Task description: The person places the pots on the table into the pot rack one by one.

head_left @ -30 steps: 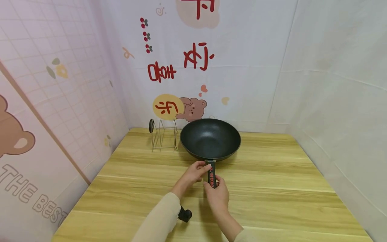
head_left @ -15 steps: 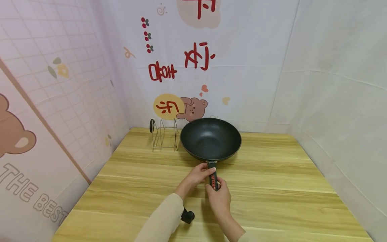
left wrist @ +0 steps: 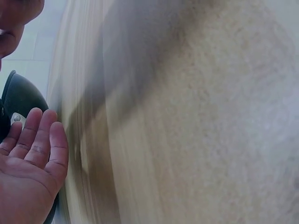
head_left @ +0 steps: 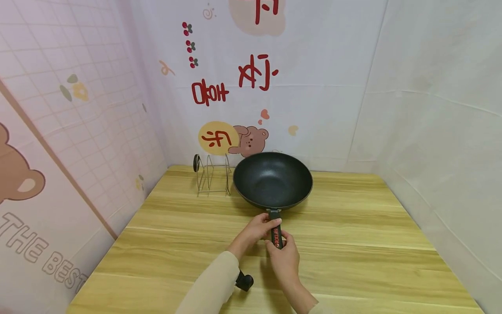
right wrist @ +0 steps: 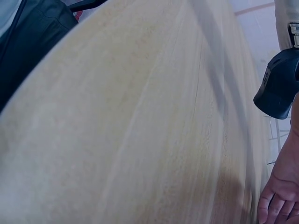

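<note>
A black wok (head_left: 273, 181) lies with its bowl facing up at the back of the table, its handle (head_left: 276, 235) with red lettering pointing at me. My left hand (head_left: 256, 230) holds the upper part of the handle, thumb across its top. Further down, the right hand (head_left: 285, 258) pinches the lower end, with the thumb on the left and fingers on the right. In the left wrist view, the left hand's fingers (left wrist: 39, 140) look only gently bent near the wok's side (left wrist: 25, 95). The right fingertips are cut off in the right wrist view.
A wire rack (head_left: 213, 191) with a black round piece (head_left: 196, 163) stands left of the wok, close to its rim. Printed cloth walls enclose the wooden table (head_left: 353, 244) at the back and sides. A black device (head_left: 245, 281) is on my left wrist.
The handle and both hands have shifted slightly right and nearer to me, mostly in the first half second. A silver fitting shows more between handle and bowl. The rack has stayed put.
</note>
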A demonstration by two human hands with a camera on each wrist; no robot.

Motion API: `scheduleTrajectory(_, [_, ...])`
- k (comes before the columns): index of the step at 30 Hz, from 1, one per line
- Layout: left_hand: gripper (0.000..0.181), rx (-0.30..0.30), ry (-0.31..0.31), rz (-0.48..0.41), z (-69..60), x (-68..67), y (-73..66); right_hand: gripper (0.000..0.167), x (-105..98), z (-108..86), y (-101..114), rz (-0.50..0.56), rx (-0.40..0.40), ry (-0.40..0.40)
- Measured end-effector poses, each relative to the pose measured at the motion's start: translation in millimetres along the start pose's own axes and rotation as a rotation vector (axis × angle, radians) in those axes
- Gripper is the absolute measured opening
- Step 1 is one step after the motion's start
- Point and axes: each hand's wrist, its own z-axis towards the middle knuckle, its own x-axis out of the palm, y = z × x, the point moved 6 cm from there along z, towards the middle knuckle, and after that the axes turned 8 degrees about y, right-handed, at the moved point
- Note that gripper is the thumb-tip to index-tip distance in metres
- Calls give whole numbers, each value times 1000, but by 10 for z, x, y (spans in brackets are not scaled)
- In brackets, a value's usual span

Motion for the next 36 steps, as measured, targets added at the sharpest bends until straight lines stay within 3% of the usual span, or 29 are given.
scheduleTrajectory(19, [32,33,7,-16,24,93,14,50,-50,-26,-20,-9,-29,-23])
scheduleTrajectory(36, [17,120,-18,12,27,137,-140,42,-36,-29,-2,36,-74,-84])
